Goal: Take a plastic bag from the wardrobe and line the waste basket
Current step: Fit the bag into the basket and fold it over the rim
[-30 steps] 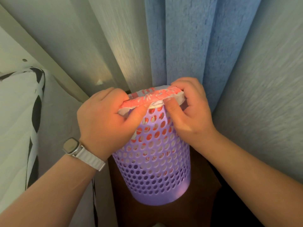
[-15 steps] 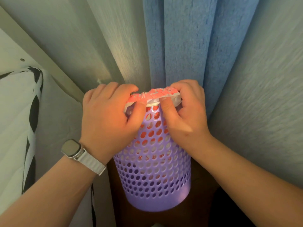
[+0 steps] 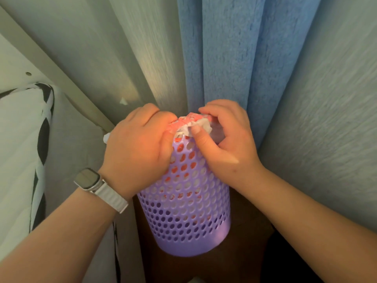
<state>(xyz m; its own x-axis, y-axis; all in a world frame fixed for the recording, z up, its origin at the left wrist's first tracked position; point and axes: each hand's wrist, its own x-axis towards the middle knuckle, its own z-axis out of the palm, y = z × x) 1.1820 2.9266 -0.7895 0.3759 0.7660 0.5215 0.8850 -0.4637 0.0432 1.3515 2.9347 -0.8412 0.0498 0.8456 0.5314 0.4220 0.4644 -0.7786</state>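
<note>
Both thumbs and fingers pinch the bunched red-and-white plastic bag (image 3: 188,124) at the near rim of the upright purple waste basket (image 3: 186,205); left hand (image 3: 138,152) and right hand (image 3: 226,144) flank it equally, bag hanging inside below.

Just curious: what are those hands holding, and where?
The left hand and right hand pinch the plastic bag by its bunched edge at the waste basket rim.

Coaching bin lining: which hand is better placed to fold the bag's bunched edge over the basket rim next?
Probably the right hand: its thumb presses the loose white edge of the plastic bag at the rim of the waste basket. The left hand pinches the pink part beside it.
</note>
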